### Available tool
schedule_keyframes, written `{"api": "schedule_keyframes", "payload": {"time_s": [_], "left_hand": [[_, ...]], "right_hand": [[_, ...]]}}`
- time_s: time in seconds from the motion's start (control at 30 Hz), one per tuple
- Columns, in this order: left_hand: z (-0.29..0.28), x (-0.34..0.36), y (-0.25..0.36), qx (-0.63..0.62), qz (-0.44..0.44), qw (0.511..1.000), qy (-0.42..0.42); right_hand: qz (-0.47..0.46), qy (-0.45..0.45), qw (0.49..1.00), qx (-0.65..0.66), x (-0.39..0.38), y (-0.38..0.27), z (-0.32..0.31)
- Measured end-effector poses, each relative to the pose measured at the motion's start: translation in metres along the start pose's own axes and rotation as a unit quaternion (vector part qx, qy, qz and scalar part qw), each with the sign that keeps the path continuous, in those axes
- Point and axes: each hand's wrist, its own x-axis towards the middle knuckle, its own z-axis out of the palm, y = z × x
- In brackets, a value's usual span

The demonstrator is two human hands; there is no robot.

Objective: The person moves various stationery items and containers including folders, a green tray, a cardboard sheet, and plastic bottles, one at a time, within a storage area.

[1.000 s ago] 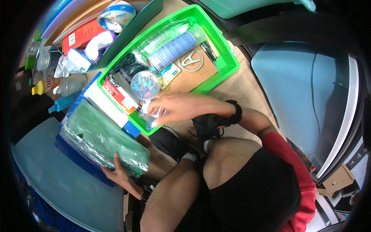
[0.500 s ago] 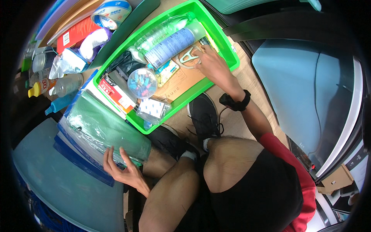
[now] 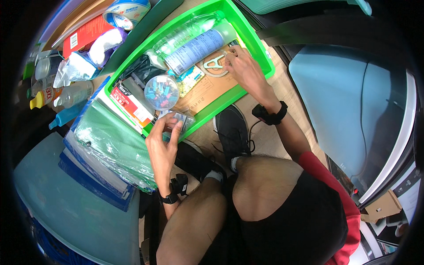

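At the near corner of the green bin (image 3: pixel 205 120), my left hand (image 3: pixel 161 143) reaches over the rim. Its thumb and fingers close around a clear plastic packet (image 3: pixel 189 120) with a white piece inside, which they partly cover. My right hand (image 3: pixel 248 73) hangs over the bin's right end, fingers bent and apart, nothing visible in them. Just left of its fingertips lies a clear round item with a pale A-shaped middle (image 3: pixel 213 63), on a brown envelope (image 3: pixel 212 88). A clear round tub (image 3: pixel 162 92) of small coloured pieces stands beyond my left hand.
Also in the bin are a blue-labelled cylinder (image 3: pixel 194 48), a clear bottle (image 3: pixel 170 42) and a red-and-white box (image 3: pixel 131 106). Green plastic-wrapped sheets (image 3: pixel 112 143) lie at the left. Bottles (image 3: pixel 77 95) and a tape roll (image 3: pixel 132 11) are farther left. A blue chair-like surface (image 3: pixel 344 97) is at right.
My left hand has moved up and right from the green wrapped sheets to the packet in the bin. The right hand has drawn slightly away from the round item.
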Motion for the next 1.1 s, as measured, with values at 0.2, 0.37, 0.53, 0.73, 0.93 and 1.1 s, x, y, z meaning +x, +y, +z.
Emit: {"api": "schedule_keyframes", "payload": {"time_s": [0.2,0.37,0.53,0.73,0.93,1.1], "left_hand": [[0.005,0.012,0.004,-0.042,-0.032,0.998,-0.036],[0.013,0.020,0.001,-0.061,0.003,0.998,-0.034],[0.017,0.023,0.010,-0.070,-0.006,0.996,-0.049],[0.028,0.024,0.007,-0.079,-0.010,0.994,-0.073],[0.037,0.028,0.010,-0.099,-0.008,0.989,-0.105],[0.056,0.031,-0.007,-0.173,-0.041,0.980,-0.091]], "right_hand": [[0.015,0.008,1.000,-0.007,0.005,-0.008,0.005],[0.008,0.005,1.000,-0.010,0.010,-0.003,0.010],[-0.034,0.016,0.998,-0.052,0.009,0.008,0.012],[-0.049,0.051,0.980,-0.188,0.006,-0.002,0.009],[-0.020,0.010,0.996,-0.085,-0.009,-0.020,-0.013],[-0.029,-0.009,0.991,0.133,-0.028,-0.051,-0.013]]}}
